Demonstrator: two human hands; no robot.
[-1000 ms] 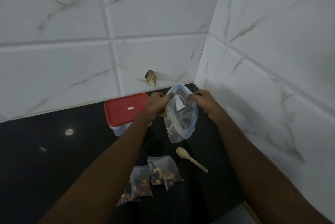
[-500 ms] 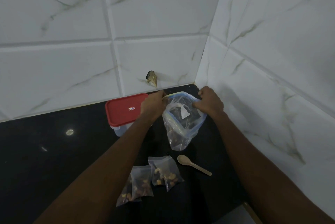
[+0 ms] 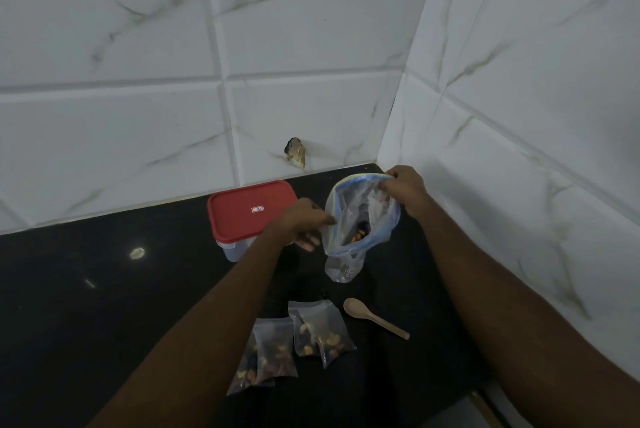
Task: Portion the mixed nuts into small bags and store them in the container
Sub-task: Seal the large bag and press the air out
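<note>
Head view: Both hands hold open a large zip bag (image 3: 375,231) above the dark desk (image 3: 104,289) in a tiled corner. The left hand (image 3: 298,223) pinches the near edge of its blue-lined mouth, and the right hand (image 3: 405,190) grips the far edge. The bag hangs upright and mostly slack, with a small cluster of mixed nuts (image 3: 358,235) visible deep inside. Two filled small bags (image 3: 320,334) lie side by side on the desk nearer the person, a wooden spoon (image 3: 374,316) just beside them to the right. The container (image 3: 252,212) stands behind the left hand with its red lid on.

The main risk is likely a spill. Neither hand supports the bag from below, so if either pinch slips, the mouth could fold and the bag tip its nuts onto the desk. Freeing a hand for the spoon would leave the mouth held at one edge and liable to collapse. The closed lid also blocks storage until it is lifted.
</note>
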